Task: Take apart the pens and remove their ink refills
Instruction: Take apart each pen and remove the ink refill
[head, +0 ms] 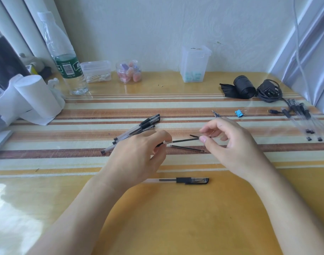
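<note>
My left hand (139,155) pinches one end of a thin black ink refill (183,140) above the table. My right hand (229,142) holds a clear pen barrel (203,135) at the refill's other end, with most of the refill outside it. A second loose refill (187,148) lies on the table just below them. A capped clear pen with a black grip (183,180) lies near me between my forearms. A bunch of whole pens (137,128) lies beyond my left hand. Emptied clear barrels and black caps (308,122) lie at the right.
A water bottle (65,57), cotton-swab box (96,70), jar of erasers (129,71) and clear container (194,65) line the back wall. White paper rolls (34,96) stand left. A black roll (243,87), cable (269,91), blue binder clip (239,113) and pen tips (216,113) lie right.
</note>
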